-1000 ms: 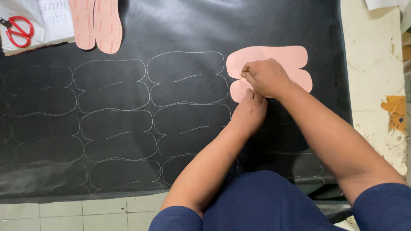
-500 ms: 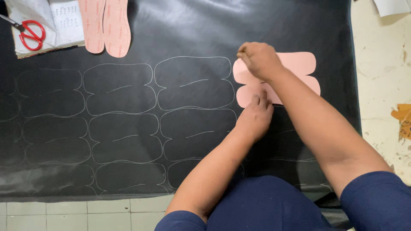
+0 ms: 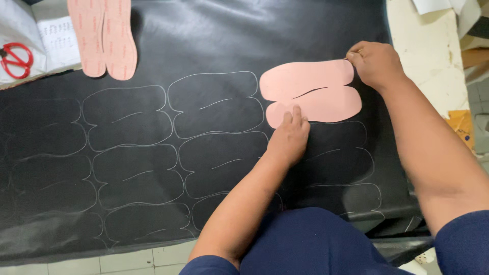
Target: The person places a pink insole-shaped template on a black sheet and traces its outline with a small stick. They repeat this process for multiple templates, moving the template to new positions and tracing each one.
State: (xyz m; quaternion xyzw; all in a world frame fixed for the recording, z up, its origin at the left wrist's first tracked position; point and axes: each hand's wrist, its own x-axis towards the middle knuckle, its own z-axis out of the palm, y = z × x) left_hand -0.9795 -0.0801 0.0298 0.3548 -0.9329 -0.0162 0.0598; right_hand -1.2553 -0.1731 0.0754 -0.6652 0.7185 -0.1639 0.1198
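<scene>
Covering nearly the whole tabletop (image 3: 433,56), a black leather sheet (image 3: 229,40) carries rows of white traced sole outlines (image 3: 214,104), its left and lower edges cut off by the frame; on it, right of centre, lies a pink double-sole template (image 3: 310,91); the left hand (image 3: 289,137) presses flat on the template's lower left lobe, fingers extended, holding nothing; the right hand (image 3: 374,63) has a closed grip at the template's upper right tip, and whether it pinches a marking tool cannot be made out; a pair of pink insoles (image 3: 104,38) is cropped at the top; red scissors (image 3: 15,58) rest on paper at the far left.
</scene>
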